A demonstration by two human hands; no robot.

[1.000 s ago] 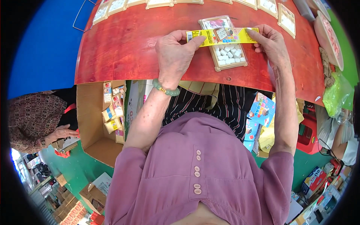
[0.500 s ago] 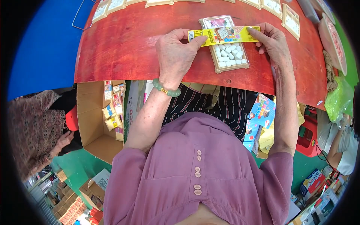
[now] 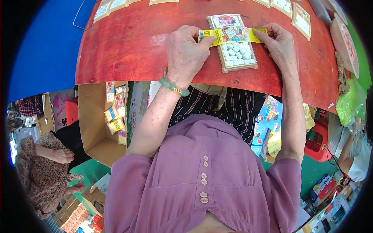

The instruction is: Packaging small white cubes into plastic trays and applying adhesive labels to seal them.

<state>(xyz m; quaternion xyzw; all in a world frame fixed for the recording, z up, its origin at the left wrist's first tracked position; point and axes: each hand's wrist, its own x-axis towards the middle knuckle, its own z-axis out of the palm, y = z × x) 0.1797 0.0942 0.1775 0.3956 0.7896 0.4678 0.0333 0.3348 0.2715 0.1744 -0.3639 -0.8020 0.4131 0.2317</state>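
A beige tray (image 3: 241, 69) filled with small white blocks lies on the red table, with a pink-printed patch at its far end. Across its middle runs a yellow printed paper band (image 3: 235, 35), its two ends reaching past the tray's sides. My left hand (image 3: 188, 50), with a green bead bracelet at the wrist, pinches the band's left end between thumb and fingers. At the other end my right hand (image 3: 280, 44) pinches it the same way. Both ends bend downward beside the tray, and the fingertips underneath are partly hidden.
More filled trays (image 3: 301, 23) line the table's far edge. At right are a bowl of pink pieces (image 3: 345, 44) and a green plastic bag (image 3: 347, 103). Below the table's near edge, a cardboard box (image 3: 89, 128) holds banded packs (image 3: 115, 125). Another person (image 3: 40, 171) is at left.
The band's ends, nearly flat before, now bend down at the tray's sides. My left hand has shifted slightly right. The person at left has changed position.
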